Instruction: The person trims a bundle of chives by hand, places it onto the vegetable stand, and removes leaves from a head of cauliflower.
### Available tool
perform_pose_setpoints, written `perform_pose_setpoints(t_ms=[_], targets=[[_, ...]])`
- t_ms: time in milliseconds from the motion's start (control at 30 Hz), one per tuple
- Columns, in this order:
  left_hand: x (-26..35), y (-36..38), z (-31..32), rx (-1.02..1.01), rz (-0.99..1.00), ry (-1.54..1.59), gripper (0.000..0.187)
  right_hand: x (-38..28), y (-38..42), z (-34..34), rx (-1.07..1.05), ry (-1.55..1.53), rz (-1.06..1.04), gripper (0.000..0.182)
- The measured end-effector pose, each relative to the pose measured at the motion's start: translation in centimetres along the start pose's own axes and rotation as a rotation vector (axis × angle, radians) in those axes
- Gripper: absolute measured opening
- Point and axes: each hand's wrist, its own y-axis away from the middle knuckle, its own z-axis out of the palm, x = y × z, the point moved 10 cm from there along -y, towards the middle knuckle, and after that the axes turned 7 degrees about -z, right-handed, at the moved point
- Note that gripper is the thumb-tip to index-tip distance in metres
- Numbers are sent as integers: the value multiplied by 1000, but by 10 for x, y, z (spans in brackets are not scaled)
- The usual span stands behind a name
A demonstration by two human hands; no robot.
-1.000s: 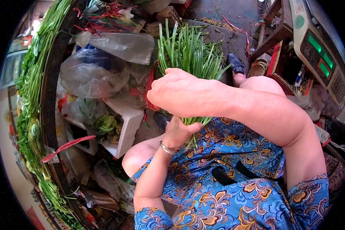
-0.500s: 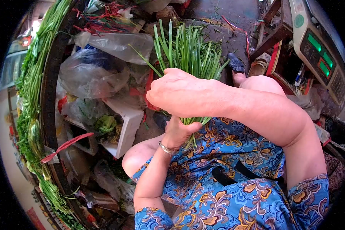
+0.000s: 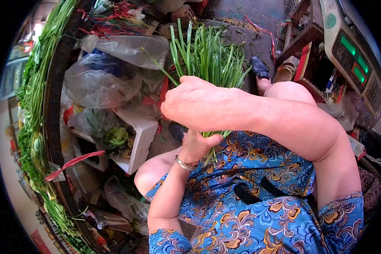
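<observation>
A bunch of long green chives [image 3: 209,57] stands upright in front of me, its leaf tips fanning out at the top. My right hand [image 3: 197,103] wraps around the bunch near its middle, fingers closed. Below it my left hand [image 3: 197,147], with a silver bracelet at the wrist, grips the lower stem ends over my lap. The stems between the two hands are mostly hidden by my right hand. I sit in a blue flowered dress [image 3: 258,199].
Clear plastic bags [image 3: 101,80] and a white foam box [image 3: 137,139] with greens lie at left. Green vegetables [image 3: 36,84] line a curved stall edge. An electronic scale [image 3: 353,59] stands at upper right. A black shoe [image 3: 259,67] rests on the ground.
The chive tips have spread and shifted slightly left, with one leaf sticking out to the left. Both hands keep their grip in nearly the same place.
</observation>
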Motion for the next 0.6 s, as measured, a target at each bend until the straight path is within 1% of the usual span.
perform_pose_setpoints(t_ms=[100,167,200,267,300,400,467,500,567,600], targets=[[9,2,1,10,32,-52,33,-5,-2,0,-15,56,-29,11],[15,3,4,-9,90,-29,34,-7,0,1,-95,43,-22,11],[14,3,4,-10,88,-29,34,-6,2,2,-95,41,-21,11],[9,3,6,-32,59,8,34,-8,4,-2,8,8,-61,11],[8,3,6,-33,58,8,34,-9,4,-4,8,7,-59,11],[3,2,6,-32,32,10,35,-10,4,-5,-45,28,-34,10],[0,3,5,-40,29,-57,39,-12,7,-3,-125,55,-36,10],[-4,2,4,-43,26,-57,39,-14,5,-8,-126,53,-32,10],[3,4,2,-10,158,-151,43,-17,3,-13,-212,51,-7,10],[4,5,3,-13,155,-151,43,-20,4,-15,-241,50,2,10]])
